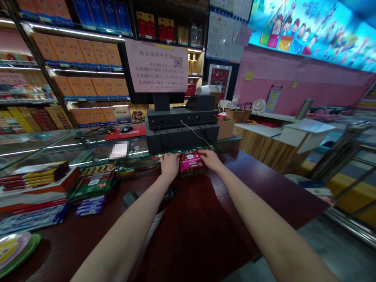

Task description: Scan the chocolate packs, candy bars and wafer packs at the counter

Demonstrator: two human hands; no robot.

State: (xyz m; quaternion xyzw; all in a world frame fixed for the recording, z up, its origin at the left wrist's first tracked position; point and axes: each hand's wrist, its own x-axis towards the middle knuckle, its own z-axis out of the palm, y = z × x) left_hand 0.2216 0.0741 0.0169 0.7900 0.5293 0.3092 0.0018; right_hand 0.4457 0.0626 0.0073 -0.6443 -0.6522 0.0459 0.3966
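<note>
Both my arms reach forward over a dark red counter (205, 211). My left hand (169, 164) and my right hand (209, 158) grip the two ends of a pink and red snack box (191, 163) that rests at the counter's far edge, just in front of a black cash register (182, 127). The fingers of both hands curl round the box's sides.
Boxes of chocolate bars and gum (44, 188) lie at the left of the counter, with coloured plates (16, 250) at the near left corner. A pink price sign (160, 66) stands on the register. Shelves of cartons (79, 55) rise behind. A wooden desk (279, 141) is to the right.
</note>
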